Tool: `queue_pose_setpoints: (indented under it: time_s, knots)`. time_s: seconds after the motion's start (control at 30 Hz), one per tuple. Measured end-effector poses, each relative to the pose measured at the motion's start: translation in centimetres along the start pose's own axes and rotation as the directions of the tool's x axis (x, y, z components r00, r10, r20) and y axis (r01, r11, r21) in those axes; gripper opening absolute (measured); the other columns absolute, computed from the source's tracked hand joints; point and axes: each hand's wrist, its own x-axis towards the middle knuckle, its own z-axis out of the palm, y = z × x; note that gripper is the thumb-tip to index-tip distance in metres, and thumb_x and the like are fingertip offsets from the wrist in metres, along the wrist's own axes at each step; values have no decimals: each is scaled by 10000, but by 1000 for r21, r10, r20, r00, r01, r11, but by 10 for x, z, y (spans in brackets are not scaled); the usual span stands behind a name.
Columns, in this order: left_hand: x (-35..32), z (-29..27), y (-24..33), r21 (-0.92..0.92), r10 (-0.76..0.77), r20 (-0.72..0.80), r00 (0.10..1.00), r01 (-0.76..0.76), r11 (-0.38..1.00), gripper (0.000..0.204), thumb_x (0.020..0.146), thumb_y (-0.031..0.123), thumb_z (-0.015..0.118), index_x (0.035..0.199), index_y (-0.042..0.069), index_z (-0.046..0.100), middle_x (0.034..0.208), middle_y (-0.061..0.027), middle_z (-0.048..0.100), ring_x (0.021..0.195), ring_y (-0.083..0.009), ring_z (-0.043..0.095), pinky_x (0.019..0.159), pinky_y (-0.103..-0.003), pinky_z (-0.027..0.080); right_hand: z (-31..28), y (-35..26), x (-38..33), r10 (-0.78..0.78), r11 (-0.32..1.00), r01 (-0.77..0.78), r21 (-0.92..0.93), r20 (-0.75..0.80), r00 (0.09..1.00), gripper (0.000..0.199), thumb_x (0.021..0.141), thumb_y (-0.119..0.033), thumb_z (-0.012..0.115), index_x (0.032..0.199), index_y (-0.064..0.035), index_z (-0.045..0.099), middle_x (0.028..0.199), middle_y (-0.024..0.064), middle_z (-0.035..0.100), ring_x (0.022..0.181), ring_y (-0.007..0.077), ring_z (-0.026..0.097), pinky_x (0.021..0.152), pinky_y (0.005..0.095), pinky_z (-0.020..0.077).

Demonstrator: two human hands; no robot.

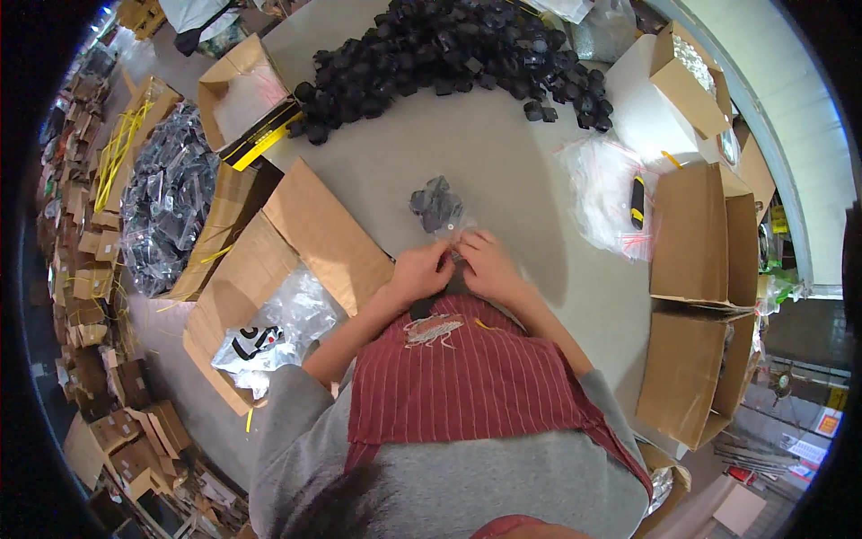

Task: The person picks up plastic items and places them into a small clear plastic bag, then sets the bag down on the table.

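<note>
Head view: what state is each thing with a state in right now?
Small clear bag: holds black parts, mouth pinched by both hands.
Left hand: gripping the bag's edge.
Right hand: gripping the bag's edge.
Pile of black parts: loose, heaped on the table.
Cardboard box at left: flaps open, plastic bags inside.
Boxes at right: flaps open.
Clear bag stack: lying flat, unfilled.

The single view sits on the person's head, looking steeply down over the red apron (467, 377) onto the grey table (503, 162). Close, wide fisheye; cardboard boxes (700, 234) bend along its rim.
</note>
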Motion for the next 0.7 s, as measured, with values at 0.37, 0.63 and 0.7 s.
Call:
queue_pose_setpoints:
  time_s: [0.37,0.63,0.7]
  knots:
    - [52,-116,35,127,142,-126,982,-126,984,105,764,153,660,809,81,599,738,-96,652,657,-284,647,585,-374,504,-71,-13,16,-426,890,357,-285,-237,873,200,756,-32,634,955,-54,629,1038,88,594,997,272,569,865,384,481]
    - [38,-78,10,-525,-18,-62,998,-17,851,261,826,232,744,1002,55,667,865,-75,700,820,-212,679,748,-342,535,-71,-27,9,-200,980,176,-97,-463,863,164,753,-92,750,861,-56,633,928,67,635,871,261,618,757,349,494]
    - [33,-72,14,-539,-153,21,988,140,831,194,842,151,715,996,46,663,880,-89,702,823,-225,683,740,-344,536,-87,-40,13,-246,969,220,-110,-437,865,151,755,-90,748,852,-58,637,925,67,640,860,262,620,759,356,490]
